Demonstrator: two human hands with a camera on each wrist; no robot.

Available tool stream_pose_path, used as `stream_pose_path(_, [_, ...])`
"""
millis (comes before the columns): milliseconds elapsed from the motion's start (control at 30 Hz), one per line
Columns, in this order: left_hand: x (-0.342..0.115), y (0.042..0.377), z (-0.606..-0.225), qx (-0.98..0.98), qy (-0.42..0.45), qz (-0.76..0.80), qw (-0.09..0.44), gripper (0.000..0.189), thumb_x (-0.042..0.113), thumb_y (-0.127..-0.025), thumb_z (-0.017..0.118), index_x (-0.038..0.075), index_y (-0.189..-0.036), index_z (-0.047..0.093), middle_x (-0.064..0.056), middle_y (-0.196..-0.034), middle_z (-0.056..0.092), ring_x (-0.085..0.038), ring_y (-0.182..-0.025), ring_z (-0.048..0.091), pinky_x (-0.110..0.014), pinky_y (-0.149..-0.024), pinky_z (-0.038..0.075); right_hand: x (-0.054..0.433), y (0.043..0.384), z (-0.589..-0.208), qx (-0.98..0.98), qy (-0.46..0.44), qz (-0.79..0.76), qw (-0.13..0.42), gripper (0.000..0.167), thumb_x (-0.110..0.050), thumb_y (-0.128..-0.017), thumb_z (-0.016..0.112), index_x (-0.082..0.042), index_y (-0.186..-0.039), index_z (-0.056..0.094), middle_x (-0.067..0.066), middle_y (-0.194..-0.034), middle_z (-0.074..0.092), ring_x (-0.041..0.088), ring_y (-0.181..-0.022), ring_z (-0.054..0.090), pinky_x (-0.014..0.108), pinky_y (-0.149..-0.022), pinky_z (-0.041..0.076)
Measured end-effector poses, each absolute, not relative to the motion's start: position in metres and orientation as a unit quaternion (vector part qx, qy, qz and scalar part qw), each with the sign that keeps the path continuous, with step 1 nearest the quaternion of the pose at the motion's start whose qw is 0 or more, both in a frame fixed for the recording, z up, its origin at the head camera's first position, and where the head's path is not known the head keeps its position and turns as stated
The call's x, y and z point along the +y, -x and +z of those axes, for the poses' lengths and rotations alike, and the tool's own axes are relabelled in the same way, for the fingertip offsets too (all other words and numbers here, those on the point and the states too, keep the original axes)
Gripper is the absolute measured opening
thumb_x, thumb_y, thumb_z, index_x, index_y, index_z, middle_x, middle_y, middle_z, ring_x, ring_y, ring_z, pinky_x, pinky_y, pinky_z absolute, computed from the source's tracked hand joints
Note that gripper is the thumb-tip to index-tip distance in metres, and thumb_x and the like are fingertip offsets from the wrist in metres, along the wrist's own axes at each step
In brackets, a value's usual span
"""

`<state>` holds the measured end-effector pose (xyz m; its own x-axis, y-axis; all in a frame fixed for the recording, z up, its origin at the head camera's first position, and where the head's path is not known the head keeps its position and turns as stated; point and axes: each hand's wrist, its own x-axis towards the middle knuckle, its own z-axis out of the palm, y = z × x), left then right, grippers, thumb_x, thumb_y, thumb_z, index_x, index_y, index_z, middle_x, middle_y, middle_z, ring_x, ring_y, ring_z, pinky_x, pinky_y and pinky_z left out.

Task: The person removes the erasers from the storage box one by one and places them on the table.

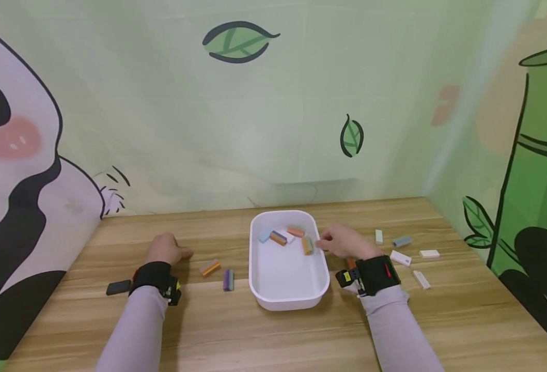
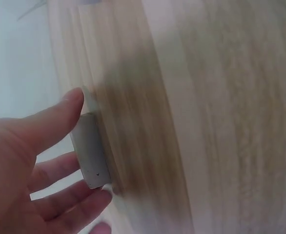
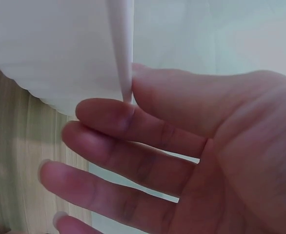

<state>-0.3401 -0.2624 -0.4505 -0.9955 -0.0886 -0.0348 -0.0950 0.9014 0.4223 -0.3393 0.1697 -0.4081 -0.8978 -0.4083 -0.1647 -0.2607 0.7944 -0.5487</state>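
A white plastic tub (image 1: 289, 281) stands mid-table with several small coloured blocks in it, among them an orange-and-blue block (image 1: 278, 238) and a yellow-and-grey block (image 1: 307, 246). On its right rim my right hand (image 1: 347, 241) has a pinch; in the right wrist view the thumb and index finger (image 3: 104, 114) meet the white wall (image 3: 60, 44) from both sides. My left hand (image 1: 163, 249) is at the table's left, holding a small grey block (image 2: 91, 153) between thumb and fingers in the left wrist view. The head view hides that block behind the hand.
Left of the tub lie an orange block (image 1: 210, 267) and a purple-and-grey block (image 1: 228, 280). On the right are several white blocks (image 1: 401, 258) and a blue-grey block (image 1: 402, 241). A reddish block (image 1: 350, 263) is partly covered by my right wrist. A printed curtain (image 1: 175, 129) hangs behind.
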Motion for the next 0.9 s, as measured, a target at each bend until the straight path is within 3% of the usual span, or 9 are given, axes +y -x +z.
stream_pose_path(200, [-0.250, 0.336, -0.438, 0.981, 0.048, 0.188, -0.003, 0.061, 0.040, -0.085, 0.074, -0.007, -0.118, 0.055, -0.033, -0.119, 0.046, -0.049, -0.112, 0.040, -0.057, -0.086, 0.040, 0.169, 0.341, -0.408, 0.938, 0.179, -0.261, 0.142, 0.026, -0.021, -0.099, 0.059, -0.010, -0.077, 0.066, -0.004, -0.058, 0.043, 0.011, -0.048, 0.040, 0.025, -0.047, 0.031])
stream_pose_path(367, [-0.229, 0.342, -0.416, 0.986, 0.038, 0.165, -0.005, 0.063, 0.043, -0.089, 0.069, -0.003, -0.128, 0.055, -0.032, -0.128, 0.045, -0.049, -0.120, 0.039, -0.061, -0.088, 0.040, 0.170, 0.342, -0.410, 0.937, 0.182, -0.263, 0.142, 0.026, -0.021, -0.098, 0.059, -0.010, -0.076, 0.066, -0.004, -0.057, 0.043, 0.010, -0.048, 0.040, 0.025, -0.046, 0.031])
stream_pose_path(567, [-0.186, 0.365, -0.400, 0.987, -0.005, 0.157, -0.040, 0.064, 0.046, -0.087, 0.071, 0.001, -0.129, 0.055, -0.027, -0.127, 0.044, -0.043, -0.116, 0.042, -0.056, -0.084, 0.044, 0.175, 0.342, -0.411, 0.936, 0.181, -0.267, 0.143, 0.025, -0.021, -0.098, 0.059, -0.009, -0.077, 0.067, -0.004, -0.057, 0.043, 0.010, -0.048, 0.040, 0.024, -0.046, 0.030])
stream_pose_path(900, [-0.081, 0.371, -0.368, 0.987, -0.094, 0.116, -0.055, 0.042, 0.037, -0.086, 0.075, 0.007, -0.114, 0.064, -0.014, -0.112, 0.057, -0.034, -0.107, 0.053, -0.051, -0.085, 0.045, 0.172, 0.342, -0.409, 0.933, 0.178, -0.278, 0.145, 0.022, -0.022, -0.098, 0.059, -0.009, -0.083, 0.070, -0.004, -0.059, 0.044, 0.011, -0.049, 0.040, 0.025, -0.047, 0.031])
